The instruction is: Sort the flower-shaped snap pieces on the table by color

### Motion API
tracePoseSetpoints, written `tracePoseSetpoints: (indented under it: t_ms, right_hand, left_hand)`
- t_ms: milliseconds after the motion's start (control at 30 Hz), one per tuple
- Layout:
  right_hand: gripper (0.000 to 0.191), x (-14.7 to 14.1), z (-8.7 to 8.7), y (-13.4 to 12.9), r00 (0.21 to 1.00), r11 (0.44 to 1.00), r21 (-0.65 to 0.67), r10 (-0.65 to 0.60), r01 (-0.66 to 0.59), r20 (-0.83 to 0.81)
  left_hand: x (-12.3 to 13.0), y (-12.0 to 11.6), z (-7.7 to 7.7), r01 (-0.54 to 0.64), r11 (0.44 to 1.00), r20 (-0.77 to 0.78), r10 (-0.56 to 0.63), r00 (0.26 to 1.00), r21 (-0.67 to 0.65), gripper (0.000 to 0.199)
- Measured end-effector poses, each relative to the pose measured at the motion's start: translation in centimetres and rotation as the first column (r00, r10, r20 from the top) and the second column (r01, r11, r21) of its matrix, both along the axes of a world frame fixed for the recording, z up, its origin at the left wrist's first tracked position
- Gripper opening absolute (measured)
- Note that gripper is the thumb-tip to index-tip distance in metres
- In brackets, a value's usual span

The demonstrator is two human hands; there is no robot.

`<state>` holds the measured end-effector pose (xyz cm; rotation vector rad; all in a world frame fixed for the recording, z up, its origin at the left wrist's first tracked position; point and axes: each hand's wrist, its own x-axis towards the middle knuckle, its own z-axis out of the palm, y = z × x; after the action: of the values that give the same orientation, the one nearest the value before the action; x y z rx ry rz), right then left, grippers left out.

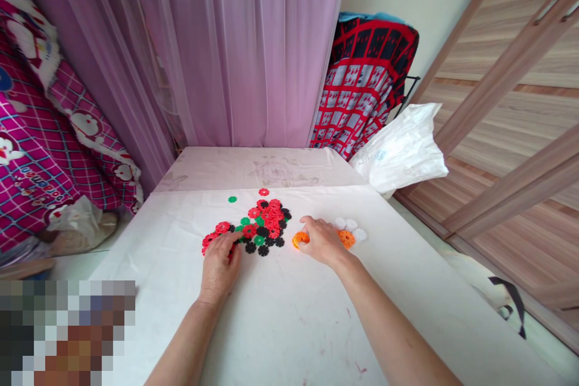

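Observation:
My left hand [221, 258] rests on the left end of a loose pile of notched, flower-shaped plastic discs. Its fingers lie stretched over the pieces, and the thumb is apart. Red discs [271, 215], black discs [263, 250] and green discs [259, 240] are mixed in this pile. To the right, my right hand [320, 239] curls its thumb and fingers round a few orange discs [298, 240]. Another orange disc [347, 239] lies just beyond its far side, beside several white discs [359, 234]. What sits under both palms is hidden.
A pale cloth covers the table [280, 319]. One green disc [232, 199] and one red disc [263, 192] lie apart behind the pile. A white plastic bag [400, 151] stands at the right back edge. Purple curtains [253, 48] hang behind, with a wooden wardrobe [511, 102] at right.

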<state>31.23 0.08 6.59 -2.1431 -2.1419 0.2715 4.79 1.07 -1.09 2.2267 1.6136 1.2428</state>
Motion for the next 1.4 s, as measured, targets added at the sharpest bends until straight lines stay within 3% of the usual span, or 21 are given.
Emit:
tracePoseSetpoints:
  t_ms: [233,433,767,967,1167,1400]
  right_hand:
    - [0.061,-0.4,-0.7,-0.5,0.998,0.998,-0.056,-0.040,0.037,-0.041]
    - [0.049,-1.4,-1.5,-0.2,1.000,0.998,-0.062,-0.025,0.025,0.001]
    - [0.058,-1.6,-1.4,0.2,0.999,0.995,-0.094,0.043,-0.044,-0.013]
    - [0.054,-1.7,-1.4,2.1,0.991,0.982,-0.138,0.132,-0.132,-0.009]
    - [0.057,0.7,-0.7,5.2,0.963,0.948,-0.172,0.269,-0.269,-0.026]
    - [0.038,4.1,-0.1,6.2,0.954,0.934,-0.221,0.297,-0.282,0.035]
  left_hand:
    - [0.0,0.0,-0.1,0.001,1.000,0.000,-0.001,1.000,-0.001,0.029]
    - [-0.1,0.0,-0.1,0.002,1.000,-0.007,-0.002,1.000,0.017,0.029]
    - [-0.1,0.1,-0.4,0.009,1.000,0.007,-0.009,1.000,0.027,0.027]
    - [-0.2,0.1,-0.3,0.020,1.000,0.003,-0.020,1.000,0.021,0.028]
    - [-0.2,0.1,0.0,0.017,1.000,0.005,-0.017,1.000,0.011,0.029]
    - [-0.3,0.2,-0.3,0.011,1.000,-0.011,-0.011,1.000,-0.005,0.030]
